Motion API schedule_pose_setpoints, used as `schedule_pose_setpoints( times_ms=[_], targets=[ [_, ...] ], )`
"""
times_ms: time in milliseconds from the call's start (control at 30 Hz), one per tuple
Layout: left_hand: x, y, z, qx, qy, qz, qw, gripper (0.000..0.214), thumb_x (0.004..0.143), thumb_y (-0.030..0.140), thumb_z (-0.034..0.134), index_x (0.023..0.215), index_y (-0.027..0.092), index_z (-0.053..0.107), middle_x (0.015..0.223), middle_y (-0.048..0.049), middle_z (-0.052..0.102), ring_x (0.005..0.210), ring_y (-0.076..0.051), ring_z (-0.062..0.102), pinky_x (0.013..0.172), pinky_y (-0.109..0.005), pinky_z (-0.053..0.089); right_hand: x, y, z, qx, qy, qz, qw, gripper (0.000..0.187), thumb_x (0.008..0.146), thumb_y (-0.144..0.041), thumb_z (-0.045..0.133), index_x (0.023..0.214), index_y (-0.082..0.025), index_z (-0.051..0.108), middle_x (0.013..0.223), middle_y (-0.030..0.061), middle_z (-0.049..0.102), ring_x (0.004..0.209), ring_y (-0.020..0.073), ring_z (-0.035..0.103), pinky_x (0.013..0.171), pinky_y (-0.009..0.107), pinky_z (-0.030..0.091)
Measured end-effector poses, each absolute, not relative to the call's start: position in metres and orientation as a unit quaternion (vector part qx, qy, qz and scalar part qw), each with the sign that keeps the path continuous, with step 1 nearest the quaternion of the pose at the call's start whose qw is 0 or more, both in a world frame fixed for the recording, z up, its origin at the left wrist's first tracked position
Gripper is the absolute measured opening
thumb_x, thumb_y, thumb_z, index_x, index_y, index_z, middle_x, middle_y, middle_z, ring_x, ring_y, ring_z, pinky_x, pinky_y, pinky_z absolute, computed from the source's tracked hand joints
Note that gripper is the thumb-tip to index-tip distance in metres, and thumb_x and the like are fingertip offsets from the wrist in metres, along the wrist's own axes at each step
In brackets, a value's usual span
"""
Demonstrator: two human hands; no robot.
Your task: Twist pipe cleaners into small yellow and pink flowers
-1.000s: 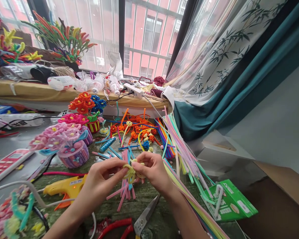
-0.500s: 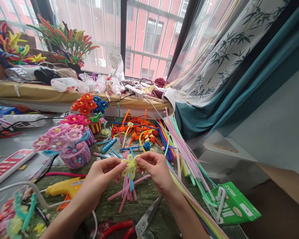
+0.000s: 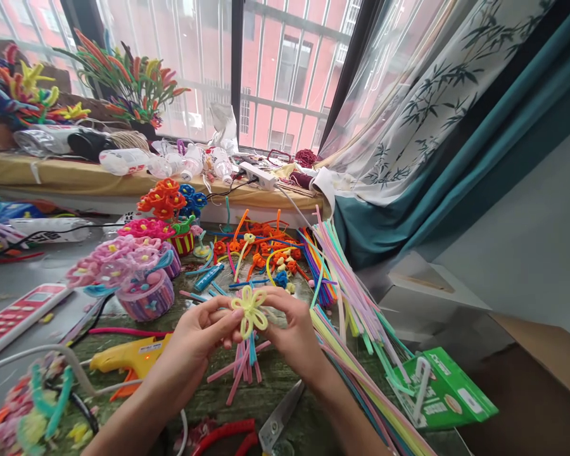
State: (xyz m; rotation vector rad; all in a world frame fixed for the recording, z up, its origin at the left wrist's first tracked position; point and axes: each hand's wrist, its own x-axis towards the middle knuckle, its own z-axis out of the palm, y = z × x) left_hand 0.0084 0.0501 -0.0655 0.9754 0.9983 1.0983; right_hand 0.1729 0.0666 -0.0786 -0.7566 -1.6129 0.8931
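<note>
Pinching yellow flower (image 3: pixel 249 309), scissors (image 3: pixel 279 419) cut off

Pale yellow on the pipe-cleaner flower (image 3: pixel 250 308), front and centre. Under it, pink and blue stems (image 3: pixel 240 367) on the mottled dark-green table (image 3: pixel 275 375). Yellow glue gun (image 3: pixel 128 358), orange at the trigger, by the near left edge. Orange knots (image 3: pixel 266 247) at the far edge, pastel pink, green and yellow sticks (image 3: pixel 356 297) fanning down the right edge. Bright green box (image 3: pixel 449 389) at the near right corner. White curtain (image 3: pixel 432 107), dark bamboo-leaf print; teal drape (image 3: pixel 384 228) beside it.
</note>
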Motion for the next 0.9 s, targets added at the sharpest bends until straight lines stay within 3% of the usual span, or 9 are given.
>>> schedule_pose_setpoints(
  times_ms=[67,133,300,367,467,700,900],
  targets=[
    [0.009,0.049,-0.065,0.466,0.434,0.47,0.612,0.029,0.076,0.037,0.073,0.09,0.015,0.06,0.067,0.0029,0.063,0.055,-0.008,0.054,0.049,-0.015,0.04,0.172,0.064,-0.079,-0.326,-0.678,0.356,0.555,0.008,0.081,-0.024,0.07,0.088,-0.021,0.074,0.088,0.0039,0.072,0.083,0.0178,0.065,0.078,0.027,0.047],
    [0.008,0.047,-0.065,0.536,0.452,0.481,0.527,0.026,0.081,0.04,0.066,0.091,0.016,0.058,0.066,0.0025,0.063,0.055,-0.01,0.056,0.049,-0.018,0.042,0.172,0.062,-0.079,-0.338,-0.671,0.346,0.562,0.006,0.082,-0.023,0.068,0.084,-0.02,0.074,0.079,0.0019,0.071,0.073,0.0157,0.063,0.07,0.025,0.046],
    [-0.004,0.045,-0.065,0.751,0.45,0.477,0.079,0.021,0.088,0.041,0.057,0.089,0.02,0.06,0.069,0.0022,0.061,0.059,-0.013,0.057,0.058,-0.024,0.044,0.172,0.059,-0.075,-0.372,-0.683,0.303,0.551,0.013,0.084,-0.022,0.065,0.074,-0.016,0.071,0.066,0.0007,0.065,0.063,0.0139,0.058,0.062,0.023,0.042],
    [-0.006,0.046,-0.065,0.808,0.395,0.436,-0.032,0.024,0.091,0.042,0.054,0.091,0.019,0.059,0.075,-0.0003,0.062,0.065,-0.015,0.059,0.062,-0.026,0.045,0.172,0.059,-0.075,-0.38,-0.693,0.281,0.544,0.014,0.084,-0.021,0.064,0.072,-0.015,0.069,0.064,0.0007,0.063,0.061,0.0133,0.055,0.06,0.023,0.041],
    [-0.006,0.046,-0.065,0.848,0.349,0.376,-0.137,0.016,0.095,0.029,0.05,0.088,0.017,0.058,0.074,-0.0019,0.063,0.067,-0.016,0.059,0.064,-0.027,0.045,0.172,0.059,-0.077,-0.38,-0.712,0.259,0.531,0.012,0.084,-0.021,0.064,0.075,-0.014,0.068,0.067,0.0015,0.062,0.06,0.0129,0.053,0.058,0.023,0.04],
    [-0.009,0.043,-0.07,0.875,0.325,0.312,-0.178,0.022,0.098,0.016,0.036,0.099,0.013,0.058,0.07,-0.0025,0.057,0.063,-0.017,0.053,0.06,-0.029,0.043,0.173,0.063,-0.08,-0.367,-0.723,0.304,0.501,0.019,0.086,-0.032,0.064,0.078,-0.015,0.07,0.068,0.0012,0.064,0.061,0.0121,0.055,0.059,0.022,0.043],
    [-0.003,0.043,-0.074,0.871,0.312,0.372,-0.077,0.021,0.09,0.003,0.041,0.084,0.018,0.055,0.063,0.0013,0.053,0.056,-0.014,0.048,0.055,-0.024,0.038,0.172,0.061,-0.08,-0.354,-0.724,0.301,0.51,0.026,0.087,-0.037,0.062,0.074,-0.016,0.068,0.068,0.0023,0.065,0.06,0.0127,0.057,0.059,0.022,0.045]
  ],
)
